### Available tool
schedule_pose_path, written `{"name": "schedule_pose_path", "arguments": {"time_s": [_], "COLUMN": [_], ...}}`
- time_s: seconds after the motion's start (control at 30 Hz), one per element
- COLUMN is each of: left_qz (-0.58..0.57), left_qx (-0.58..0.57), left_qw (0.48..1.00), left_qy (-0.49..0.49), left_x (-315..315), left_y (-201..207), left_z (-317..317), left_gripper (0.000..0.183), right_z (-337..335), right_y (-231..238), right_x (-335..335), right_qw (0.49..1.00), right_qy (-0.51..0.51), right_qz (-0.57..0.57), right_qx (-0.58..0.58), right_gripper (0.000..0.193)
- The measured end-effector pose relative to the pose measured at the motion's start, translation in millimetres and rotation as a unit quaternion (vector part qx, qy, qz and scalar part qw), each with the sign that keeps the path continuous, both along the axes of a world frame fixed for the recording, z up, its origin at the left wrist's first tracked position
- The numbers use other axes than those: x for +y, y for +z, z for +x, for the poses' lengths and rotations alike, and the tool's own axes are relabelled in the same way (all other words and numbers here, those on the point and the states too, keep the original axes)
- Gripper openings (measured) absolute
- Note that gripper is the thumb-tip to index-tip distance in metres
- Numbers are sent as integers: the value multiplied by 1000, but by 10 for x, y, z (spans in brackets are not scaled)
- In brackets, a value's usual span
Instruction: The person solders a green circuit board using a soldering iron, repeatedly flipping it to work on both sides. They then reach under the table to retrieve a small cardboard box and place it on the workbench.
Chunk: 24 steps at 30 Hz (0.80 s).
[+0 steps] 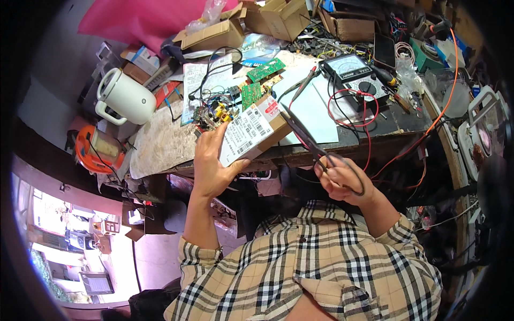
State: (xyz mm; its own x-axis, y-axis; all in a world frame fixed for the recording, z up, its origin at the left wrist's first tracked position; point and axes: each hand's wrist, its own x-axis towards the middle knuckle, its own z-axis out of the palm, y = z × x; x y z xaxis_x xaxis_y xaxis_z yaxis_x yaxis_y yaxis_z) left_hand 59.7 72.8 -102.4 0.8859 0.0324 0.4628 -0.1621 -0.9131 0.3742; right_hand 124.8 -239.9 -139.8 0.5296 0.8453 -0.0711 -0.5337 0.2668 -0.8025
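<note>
My left hand (210,160) grips a small brown cardboard box (272,134) at its left end, thumb along the near side and fingers behind. A white printed label (243,134) with a red mark covers its upper face. Black-handled scissors (306,138) are in my right hand (342,181), its fingers around the handle loops. Their blades point up and left, with the tips at the right end of the box; whether they touch it I cannot tell. Just beyond the box lie green circuit boards (251,95) and a tangle of small wired parts (217,113).
An analog multimeter (356,80) with red and black leads sits right on the worn workbench (160,144). To the left stand a white kettle (128,99) and an orange container (96,150). Cardboard boxes (214,35) fill the back. An orange cord (455,80) hangs at the right.
</note>
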Motion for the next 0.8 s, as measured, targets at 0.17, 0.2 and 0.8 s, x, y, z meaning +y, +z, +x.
{"name": "schedule_pose_path", "arguments": {"time_s": [0.17,0.2,0.8], "left_qz": [-28,-144,-439], "left_qx": [21,49,133], "left_qw": [999,988,887], "left_qy": [-3,-29,-48], "left_x": [-94,-84,-17], "left_y": [92,-12,-264], "left_z": [-3,-9,-152], "left_gripper": [84,85,90], "right_z": [-15,-31,34], "right_y": [-70,-78,-101], "right_x": [19,69,-45], "right_qw": [996,998,990], "right_qy": [-6,-20,-124], "right_qz": [73,58,52], "right_qx": [41,-1,-45], "right_gripper": [27,27,28]}}
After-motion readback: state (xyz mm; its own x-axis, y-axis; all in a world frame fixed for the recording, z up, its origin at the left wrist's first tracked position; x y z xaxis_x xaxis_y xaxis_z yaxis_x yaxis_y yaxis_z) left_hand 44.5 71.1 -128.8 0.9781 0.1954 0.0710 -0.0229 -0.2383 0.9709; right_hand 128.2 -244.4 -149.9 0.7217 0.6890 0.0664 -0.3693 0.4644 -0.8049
